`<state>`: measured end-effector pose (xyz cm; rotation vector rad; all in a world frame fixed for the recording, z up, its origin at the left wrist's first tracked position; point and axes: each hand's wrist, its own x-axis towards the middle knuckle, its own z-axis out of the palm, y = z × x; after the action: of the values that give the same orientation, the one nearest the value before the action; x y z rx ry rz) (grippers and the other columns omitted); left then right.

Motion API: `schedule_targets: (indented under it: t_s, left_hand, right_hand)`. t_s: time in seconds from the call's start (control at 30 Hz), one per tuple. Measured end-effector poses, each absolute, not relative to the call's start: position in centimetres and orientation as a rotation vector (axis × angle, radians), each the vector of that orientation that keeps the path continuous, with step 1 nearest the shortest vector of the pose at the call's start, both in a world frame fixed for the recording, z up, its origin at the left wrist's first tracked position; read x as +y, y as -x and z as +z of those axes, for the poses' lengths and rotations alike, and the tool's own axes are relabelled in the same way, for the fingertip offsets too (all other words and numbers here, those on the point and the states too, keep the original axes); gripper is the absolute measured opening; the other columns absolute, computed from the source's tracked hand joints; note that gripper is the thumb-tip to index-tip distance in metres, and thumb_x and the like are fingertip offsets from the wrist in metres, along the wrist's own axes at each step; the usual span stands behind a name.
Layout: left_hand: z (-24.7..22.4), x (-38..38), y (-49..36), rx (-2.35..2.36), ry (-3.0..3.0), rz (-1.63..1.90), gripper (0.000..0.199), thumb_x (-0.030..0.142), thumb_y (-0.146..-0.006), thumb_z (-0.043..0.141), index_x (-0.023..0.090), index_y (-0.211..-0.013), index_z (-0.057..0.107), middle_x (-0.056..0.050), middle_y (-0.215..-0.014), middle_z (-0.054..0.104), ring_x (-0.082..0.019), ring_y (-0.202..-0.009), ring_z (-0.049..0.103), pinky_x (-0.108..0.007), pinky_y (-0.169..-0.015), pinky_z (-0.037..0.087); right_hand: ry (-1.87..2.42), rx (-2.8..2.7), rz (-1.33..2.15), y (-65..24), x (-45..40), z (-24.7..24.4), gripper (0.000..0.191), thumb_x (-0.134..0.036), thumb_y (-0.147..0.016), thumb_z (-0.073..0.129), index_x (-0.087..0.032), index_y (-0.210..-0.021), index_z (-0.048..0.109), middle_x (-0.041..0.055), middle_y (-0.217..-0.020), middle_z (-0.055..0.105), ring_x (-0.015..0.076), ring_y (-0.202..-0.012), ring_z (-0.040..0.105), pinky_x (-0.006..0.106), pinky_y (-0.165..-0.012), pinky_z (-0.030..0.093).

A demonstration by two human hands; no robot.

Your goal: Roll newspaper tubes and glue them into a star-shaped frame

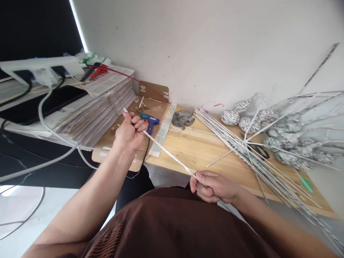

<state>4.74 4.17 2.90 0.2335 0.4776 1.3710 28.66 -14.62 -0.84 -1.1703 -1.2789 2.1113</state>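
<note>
A long thin rolled paper tube (172, 154) stretches slantwise in front of my body. My left hand (131, 130) is wrapped round its upper end, and the pale tip pokes out past the thumb. Lower down, my right hand (211, 186) is closed round the same tube, whose far part runs on below the wrist. Just beyond my left hand lies a blue glue gun (152, 123) on a brown board (107, 143). A folded printed paper strip (162, 138) rests beside it on the wooden table (185, 157).
A bundle of paper tubes (228, 138) crosses the table at right, near a spoked tube frame (245, 141), black scissors (259, 151) and woven paper shapes (231, 116). A grey cloth (183, 118) lies mid-table. At left are stacked newspapers (99, 111), a phone (45, 105) and a power strip (43, 68) with cables.
</note>
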Motion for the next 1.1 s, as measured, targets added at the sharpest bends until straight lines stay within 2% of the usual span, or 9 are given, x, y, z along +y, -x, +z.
schedule_targets:
  t_s: [0.07, 0.17, 0.27, 0.47, 0.57, 0.7, 0.83, 0.97, 1.1]
  left_hand:
    - [2.8, 4.5, -4.5, 0.496, -0.226, 1.396, 0.037, 0.041, -0.097, 0.032, 0.018, -0.071, 0.044, 0.008, -0.047, 0.033, -0.004, -0.035, 0.030, -0.015, -0.035, 0.026]
    - [2.6, 5.0, -4.0, 0.552, -0.226, 1.458, 0.038, 0.041, -0.097, 0.034, 0.018, -0.068, 0.043, 0.008, -0.046, 0.033, -0.004, -0.034, 0.029, -0.015, -0.035, 0.026]
    - [2.6, 5.1, -3.8, 0.588, -0.228, 1.485, 0.039, 0.041, -0.096, 0.035, 0.018, -0.066, 0.044, 0.007, -0.045, 0.034, -0.004, -0.034, 0.029, -0.015, -0.034, 0.027]
    - [3.5, 4.8, -3.9, 0.542, -0.224, 1.443, 0.039, 0.040, -0.096, 0.036, 0.018, -0.065, 0.045, 0.007, -0.045, 0.032, -0.004, -0.033, 0.028, -0.016, -0.032, 0.025]
    - [3.4, 4.8, -4.0, 0.512, -0.232, 1.439, 0.038, 0.039, -0.096, 0.038, 0.018, -0.065, 0.046, 0.007, -0.045, 0.033, -0.003, -0.033, 0.029, -0.015, -0.033, 0.026]
    - [2.8, 4.8, -4.3, 0.555, -0.253, 1.484, 0.039, 0.038, -0.096, 0.037, 0.018, -0.066, 0.047, 0.006, -0.046, 0.035, -0.004, -0.035, 0.031, -0.015, -0.035, 0.028]
    - [2.6, 4.5, -4.6, 0.591, -0.273, 1.526, 0.037, 0.036, -0.097, 0.037, 0.017, -0.067, 0.048, 0.005, -0.048, 0.038, -0.003, -0.036, 0.034, -0.015, -0.037, 0.031]
    - [2.6, 4.4, -4.4, 0.594, -0.272, 1.530, 0.039, 0.035, -0.098, 0.034, 0.016, -0.067, 0.048, 0.005, -0.049, 0.039, -0.003, -0.037, 0.036, -0.014, -0.038, 0.034]
    - [2.4, 4.4, -4.2, 0.596, -0.255, 1.506, 0.037, 0.034, -0.097, 0.036, 0.016, -0.067, 0.046, 0.006, -0.048, 0.037, -0.003, -0.037, 0.034, -0.013, -0.036, 0.033]
  right_hand:
    - [1.299, -1.363, 1.980, -28.8, -14.8, -0.6, 0.050, -0.054, -0.096, 0.030, -0.014, -0.093, 0.059, -0.0090, -0.048, 0.028, 0.0080, -0.038, 0.029, 0.022, -0.042, 0.027]
    - [1.634, -1.714, 1.376, -28.8, -15.4, -0.3, 0.041, -0.052, -0.095, 0.038, -0.017, -0.093, 0.059, -0.0012, -0.063, 0.048, 0.0115, -0.056, 0.045, 0.024, -0.055, 0.036]
    - [1.798, -1.840, 0.937, -29.1, -16.1, -0.5, 0.038, -0.051, -0.095, 0.039, -0.019, -0.082, 0.056, 0.0014, -0.067, 0.051, 0.0140, -0.063, 0.046, 0.026, -0.059, 0.035]
    - [1.256, -1.164, 2.034, -30.3, -16.4, -1.2, 0.048, -0.056, -0.095, 0.030, -0.019, -0.072, 0.049, -0.0104, -0.043, 0.018, 0.0083, -0.038, 0.018, 0.020, -0.038, 0.020]
    - [1.229, -1.168, 2.037, -30.0, -16.1, -0.8, 0.050, -0.055, -0.096, 0.027, -0.016, -0.082, 0.055, -0.0089, -0.044, 0.028, 0.0080, -0.036, 0.027, 0.021, -0.040, 0.025]
    - [1.647, -1.713, 1.317, -28.4, -15.3, 0.2, 0.037, -0.050, -0.095, 0.039, -0.019, -0.109, 0.054, 0.0009, -0.071, 0.058, 0.0134, -0.059, 0.054, 0.026, -0.057, 0.040]
    - [1.805, -2.133, 0.501, -27.1, -14.1, -0.1, 0.025, -0.037, -0.098, 0.039, -0.020, -0.113, 0.051, 0.0079, -0.090, 0.066, 0.0206, -0.080, 0.061, 0.030, -0.069, 0.039]
    - [1.838, -2.287, 0.278, -26.9, -13.3, -0.9, 0.024, -0.031, -0.100, 0.033, -0.018, -0.097, 0.053, 0.0081, -0.079, 0.065, 0.0202, -0.073, 0.059, 0.029, -0.063, 0.035]
    - [1.815, -2.253, 0.364, -26.6, -13.3, -0.9, 0.027, -0.030, -0.101, 0.027, -0.019, -0.093, 0.051, 0.0041, -0.072, 0.061, 0.0167, -0.063, 0.055, 0.028, -0.058, 0.031]
